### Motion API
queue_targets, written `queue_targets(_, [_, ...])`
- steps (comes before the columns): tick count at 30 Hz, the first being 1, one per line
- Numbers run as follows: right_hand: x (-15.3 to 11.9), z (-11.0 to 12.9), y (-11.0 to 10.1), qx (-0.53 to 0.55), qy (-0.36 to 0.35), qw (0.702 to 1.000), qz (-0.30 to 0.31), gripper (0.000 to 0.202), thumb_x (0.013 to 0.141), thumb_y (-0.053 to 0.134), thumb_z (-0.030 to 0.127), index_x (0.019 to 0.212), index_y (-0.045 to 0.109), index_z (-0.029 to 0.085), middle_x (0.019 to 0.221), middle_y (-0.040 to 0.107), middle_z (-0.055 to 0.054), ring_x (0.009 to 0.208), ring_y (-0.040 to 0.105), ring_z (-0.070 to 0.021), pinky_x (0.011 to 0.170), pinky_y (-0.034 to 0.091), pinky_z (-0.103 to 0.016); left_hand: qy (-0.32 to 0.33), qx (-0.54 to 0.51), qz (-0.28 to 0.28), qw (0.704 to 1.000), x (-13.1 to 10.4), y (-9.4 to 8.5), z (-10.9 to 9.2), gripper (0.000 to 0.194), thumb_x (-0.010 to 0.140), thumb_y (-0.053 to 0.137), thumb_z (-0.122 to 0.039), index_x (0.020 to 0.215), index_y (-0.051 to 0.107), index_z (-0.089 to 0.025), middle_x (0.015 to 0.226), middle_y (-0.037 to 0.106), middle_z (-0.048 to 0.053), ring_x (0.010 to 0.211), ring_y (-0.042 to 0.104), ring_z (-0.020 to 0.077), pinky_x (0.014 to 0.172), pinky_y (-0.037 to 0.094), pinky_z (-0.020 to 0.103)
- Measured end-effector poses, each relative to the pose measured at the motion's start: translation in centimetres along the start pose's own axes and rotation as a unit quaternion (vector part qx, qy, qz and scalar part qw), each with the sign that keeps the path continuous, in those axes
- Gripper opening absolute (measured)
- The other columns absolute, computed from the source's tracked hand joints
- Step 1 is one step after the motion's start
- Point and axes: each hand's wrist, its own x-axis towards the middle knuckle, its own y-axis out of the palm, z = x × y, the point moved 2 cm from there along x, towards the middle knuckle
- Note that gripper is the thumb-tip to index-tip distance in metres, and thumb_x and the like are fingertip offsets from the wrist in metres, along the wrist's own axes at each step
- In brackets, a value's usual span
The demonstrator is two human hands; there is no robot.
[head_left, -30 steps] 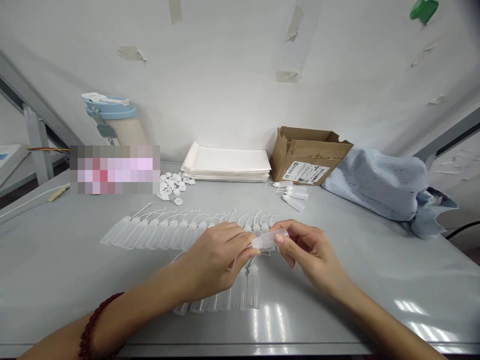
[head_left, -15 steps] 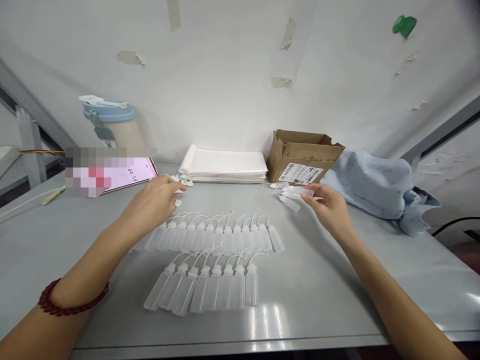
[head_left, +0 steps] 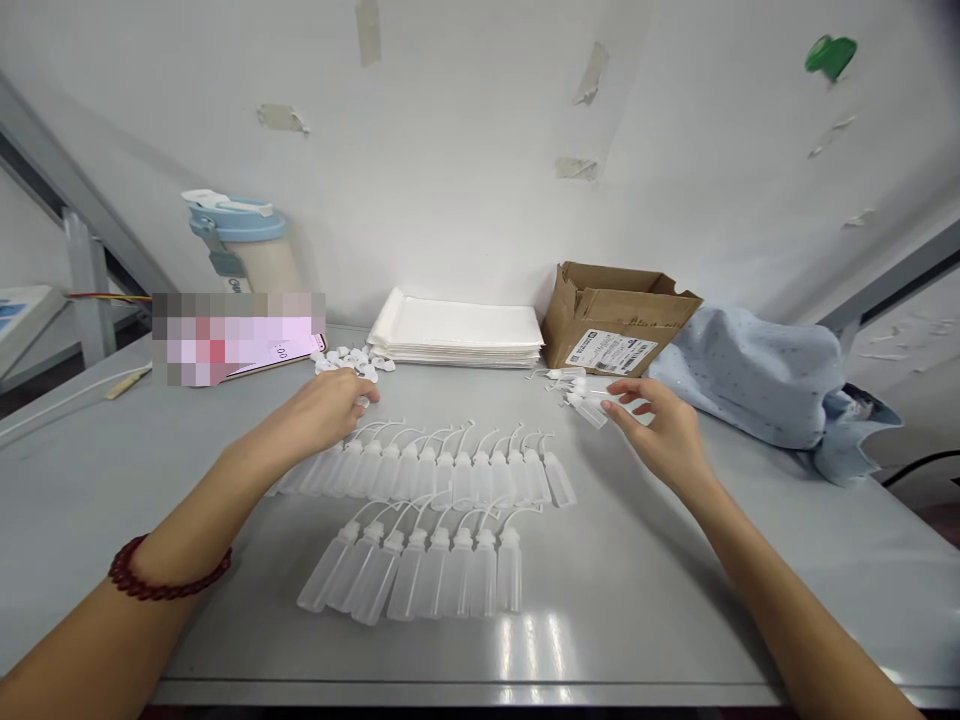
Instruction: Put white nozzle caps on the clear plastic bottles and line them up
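Observation:
My left hand (head_left: 330, 408) is low over the table with its fingers curled down on a small white cap-like piece (head_left: 363, 402). Just behind it lies a loose pile of similar white pieces (head_left: 349, 360). My right hand (head_left: 660, 425) is at a few loose clear plastic squeeze bottles (head_left: 587, 410), its thumb and fingers apart beside their near ends. Between my hands, two rows of such bottles lie on the table: a back row (head_left: 442, 475) and a shorter front row (head_left: 435, 578). Thin white strips stick out from their necks.
A stack of white padded envelopes (head_left: 465, 330) lies against the wall, beside an open cardboard box (head_left: 622, 320). At right is a light blue cloth (head_left: 750, 375). A phone (head_left: 255, 355) and a blue-lidded tumbler (head_left: 259, 250) stand at left on the grey table (head_left: 637, 600).
My left hand has drawn back from the pile and come down on a single white piece. My right fingers have spread from the bottle they were pinching. The view has shifted slightly.

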Motion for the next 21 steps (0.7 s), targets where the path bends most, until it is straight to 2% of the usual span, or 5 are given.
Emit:
queue_targets(1, [-0.4,0.8,-0.1,0.014,-0.017,0.999,0.027,0.019,0.078,0.058,0.037,0.085,0.063,0.020,0.090,0.068,-0.007,0.079,0.061,-0.0215,0.068,0.048,-0.034,-0.001,0.000,-0.001,1.000,0.0,0.0,0.0,0.040,0.077,0.037,-0.024,0.100,0.069,-0.016,0.096,0.067,0.013,0.093,0.062,0.0289,0.077,0.046,0.036])
queue_targets(5, [-2.1,3.4,-0.4,0.053,-0.074,0.967,0.239,0.016,0.087,0.052,0.034,0.092,0.061,0.022,0.090,0.065,-0.005,0.074,0.056,-0.0176,0.054,0.045,-0.027,-0.003,0.001,-0.007,1.000,0.2,0.1,0.2,0.040,0.076,0.038,-0.025,0.099,0.069,-0.015,0.096,0.067,0.012,0.093,0.062,0.0286,0.078,0.045,0.035])
queue_targets(9, [-2.9,4.3,-0.5,0.033,-0.112,0.915,0.386,0.025,0.084,0.055,0.029,0.108,0.054,0.023,0.104,0.058,-0.005,0.084,0.054,-0.0177,0.073,0.049,-0.033,0.002,-0.001,-0.013,1.000,0.4,0.2,0.6,0.036,0.074,0.042,-0.026,0.094,0.070,-0.018,0.091,0.069,0.010,0.090,0.063,0.0282,0.078,0.045,0.034])
queue_targets(13, [-3.0,4.1,-0.4,0.001,-0.096,0.890,0.446,0.047,0.078,0.064,0.039,0.118,0.046,0.022,0.108,0.053,-0.006,0.092,0.053,-0.0209,0.079,0.048,-0.036,0.007,-0.008,-0.017,1.000,0.5,0.3,0.9,0.030,0.071,0.045,-0.025,0.086,0.071,-0.021,0.082,0.069,0.008,0.084,0.064,0.0281,0.074,0.045,0.034])
queue_targets(21, [-3.1,3.9,0.3,-0.013,-0.068,0.884,0.462,0.053,0.074,0.066,0.045,0.115,0.045,0.020,0.107,0.050,-0.008,0.095,0.053,-0.0230,0.083,0.046,-0.037,0.003,-0.018,-0.023,1.000,0.3,0.2,0.5,0.033,0.072,0.042,-0.024,0.088,0.070,-0.019,0.090,0.069,0.011,0.087,0.064,0.0284,0.074,0.045,0.034])
